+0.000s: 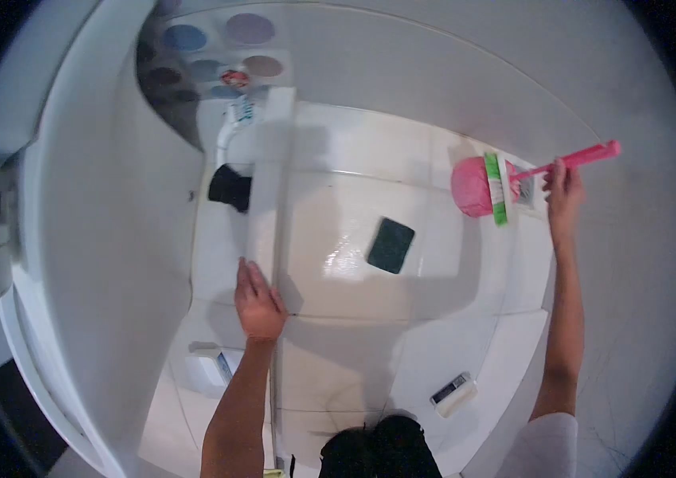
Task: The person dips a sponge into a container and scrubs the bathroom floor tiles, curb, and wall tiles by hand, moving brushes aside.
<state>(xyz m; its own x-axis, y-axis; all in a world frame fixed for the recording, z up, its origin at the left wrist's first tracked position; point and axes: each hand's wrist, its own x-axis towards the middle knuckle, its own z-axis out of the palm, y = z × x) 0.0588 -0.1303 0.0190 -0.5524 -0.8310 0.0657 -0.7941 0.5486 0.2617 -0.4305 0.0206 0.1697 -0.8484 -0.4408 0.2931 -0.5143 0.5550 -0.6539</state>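
My right hand [564, 191] is closed round the handle of a pink brush [589, 154], at the right beside the wall. The handle runs left to a white and green bristled head [497, 189], which lies by a round pink object [470, 187] on the tiled floor. My left hand [260, 307] rests flat on the white raised ledge [269, 199], its fingers stretched out. Between the hands, a dark green scouring pad [390, 244] lies on the wet tiles.
Left of the ledge are a black object [230, 189], a white bottle [241, 113] and a white container [211, 369]. A white block-like item with a dark label [455, 394] lies at the lower right. The curved wall [433, 72] borders the floor.
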